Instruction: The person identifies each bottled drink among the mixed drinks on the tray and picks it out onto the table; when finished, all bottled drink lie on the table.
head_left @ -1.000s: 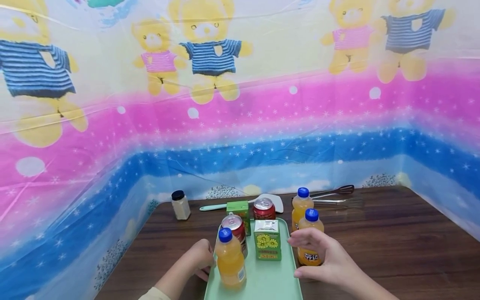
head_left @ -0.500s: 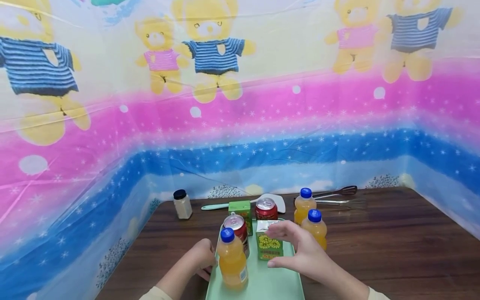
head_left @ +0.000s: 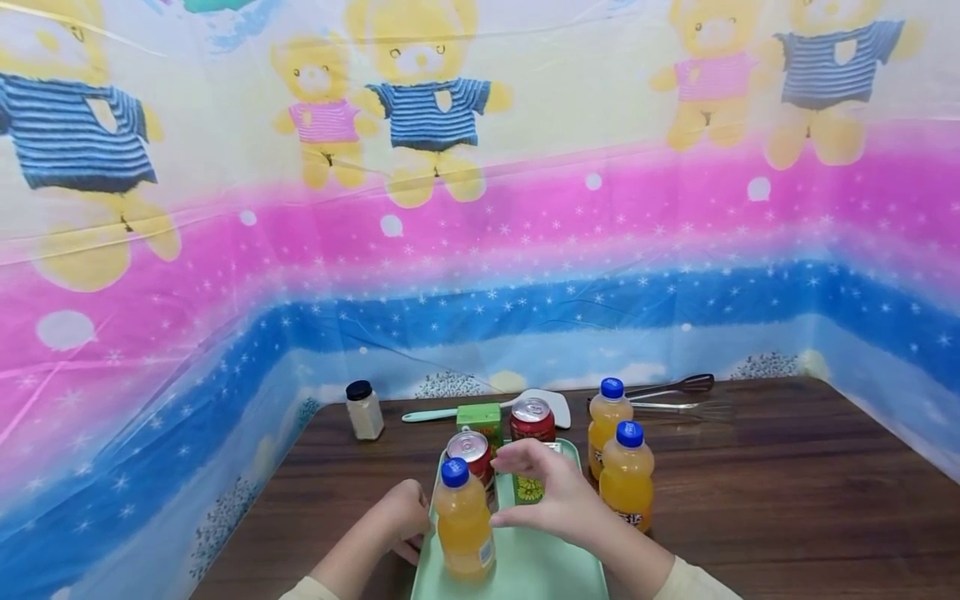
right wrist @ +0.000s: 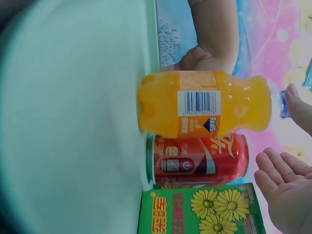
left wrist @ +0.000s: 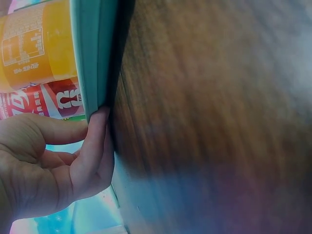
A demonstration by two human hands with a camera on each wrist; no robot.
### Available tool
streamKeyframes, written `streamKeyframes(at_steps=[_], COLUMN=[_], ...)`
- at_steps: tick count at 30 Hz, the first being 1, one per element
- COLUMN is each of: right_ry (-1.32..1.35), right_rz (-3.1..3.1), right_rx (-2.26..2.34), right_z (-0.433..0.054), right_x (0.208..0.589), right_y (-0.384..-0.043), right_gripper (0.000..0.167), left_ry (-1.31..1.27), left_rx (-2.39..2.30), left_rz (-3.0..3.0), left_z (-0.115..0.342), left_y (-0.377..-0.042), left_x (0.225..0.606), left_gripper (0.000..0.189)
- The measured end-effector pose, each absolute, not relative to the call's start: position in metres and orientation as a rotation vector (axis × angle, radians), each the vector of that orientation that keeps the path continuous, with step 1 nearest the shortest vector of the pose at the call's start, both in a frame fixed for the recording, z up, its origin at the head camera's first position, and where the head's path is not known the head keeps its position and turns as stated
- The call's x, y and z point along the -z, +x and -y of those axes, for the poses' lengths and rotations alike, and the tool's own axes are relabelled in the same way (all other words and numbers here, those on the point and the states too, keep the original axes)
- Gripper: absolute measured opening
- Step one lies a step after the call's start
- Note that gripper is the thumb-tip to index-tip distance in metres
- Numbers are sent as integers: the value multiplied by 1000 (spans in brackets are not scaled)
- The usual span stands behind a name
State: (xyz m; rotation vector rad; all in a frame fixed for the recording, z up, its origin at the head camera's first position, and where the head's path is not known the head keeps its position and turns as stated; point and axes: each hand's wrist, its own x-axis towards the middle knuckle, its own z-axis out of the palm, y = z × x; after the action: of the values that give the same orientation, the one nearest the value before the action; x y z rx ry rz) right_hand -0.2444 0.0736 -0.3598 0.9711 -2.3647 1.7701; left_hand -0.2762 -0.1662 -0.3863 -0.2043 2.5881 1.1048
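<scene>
My left hand [head_left: 407, 515] pinches the left rim of a light green tray [head_left: 525, 575]; the left wrist view shows thumb and fingers [left wrist: 96, 141] at the tray's wall. On the tray stand an orange soda bottle [head_left: 463, 529] with a blue cap, a red soda can [head_left: 471, 450] behind it, and a green drink carton [right wrist: 204, 212] with yellow flowers. My right hand [head_left: 551, 496] is over the tray, holding nothing, its thumb and fingers spread apart just right of the bottle. It hides much of the carton in the head view.
Two more orange soda bottles [head_left: 628, 479] stand right of the tray. At its far end are another green carton [head_left: 480, 418] and red can [head_left: 532, 421]. A spatula [head_left: 551, 404], a whisk [head_left: 708, 410], dark-headed tongs or similar [head_left: 693, 383] and a black-lidded jar [head_left: 364, 412] lie or stand behind.
My right hand has moved left, from beside the right-hand bottles, across the flowered carton, to near the bottle on the tray. The left hand stays at the tray rim.
</scene>
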Motion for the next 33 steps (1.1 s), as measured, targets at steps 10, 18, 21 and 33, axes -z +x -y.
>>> streamKeyframes(at_steps=[10,18,21,33], right_ry=[992,998,995,953], right_rz=[2426,2462,2508,2552], right_rx=[-1724,-1768,-1774,-1771], right_z=[-51,-39,-34,-27], right_x=[368,370,369,367], right_y=[-253,-256,-255,-251], right_gripper=[59,60,60,54], left_ry=[-210,-203,-186,-150], left_rx=[-1099,-1113,-1124,-1119], left_rz=[-2602,-2598,-2605,-2615], left_z=[165,166,166,166], left_y=[-276,-275,-274,-271], left_x=[387,386,386,386], left_gripper=[15,15,15,14])
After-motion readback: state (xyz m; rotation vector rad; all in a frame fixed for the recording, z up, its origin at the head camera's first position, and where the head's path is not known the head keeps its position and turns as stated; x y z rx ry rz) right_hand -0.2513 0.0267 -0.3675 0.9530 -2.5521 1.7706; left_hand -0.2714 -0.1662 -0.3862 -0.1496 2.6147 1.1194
